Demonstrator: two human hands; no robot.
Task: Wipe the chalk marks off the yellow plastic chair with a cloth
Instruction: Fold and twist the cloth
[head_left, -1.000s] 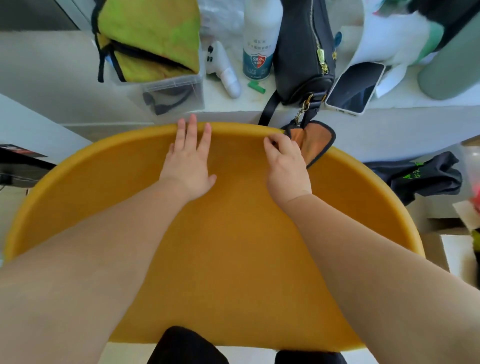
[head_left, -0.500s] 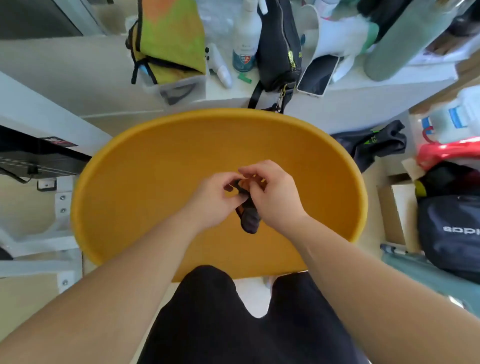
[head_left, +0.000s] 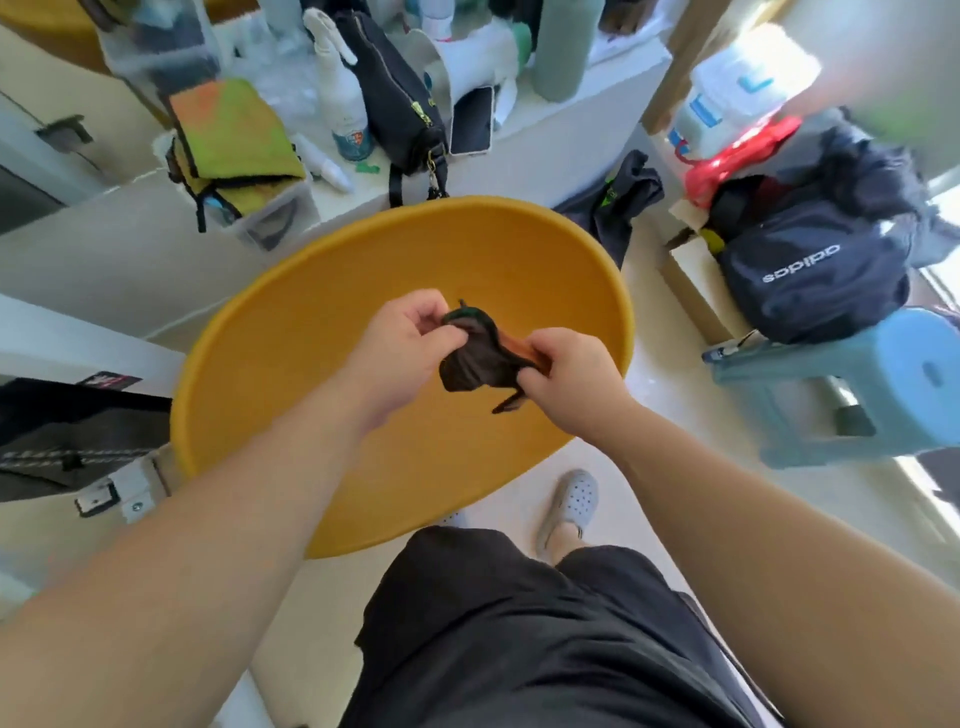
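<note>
Cloth (head_left: 480, 358) stretched between both hands above yellow chair (head_left: 291, 364); left hand (head_left: 402, 348) pinches its upper end, right hand (head_left: 569, 382) grips its lower end. Vs 0.5 s ago: hands apart, cloth opened out

Legible text: "adidas" in white letters, seen upside down, on the dark navy bag (head_left: 815, 270) at 2 o'clock. Spray bottle (head_left: 345, 111) at 11 o'clock carries a blue shield label; its print is too small to read.
</note>
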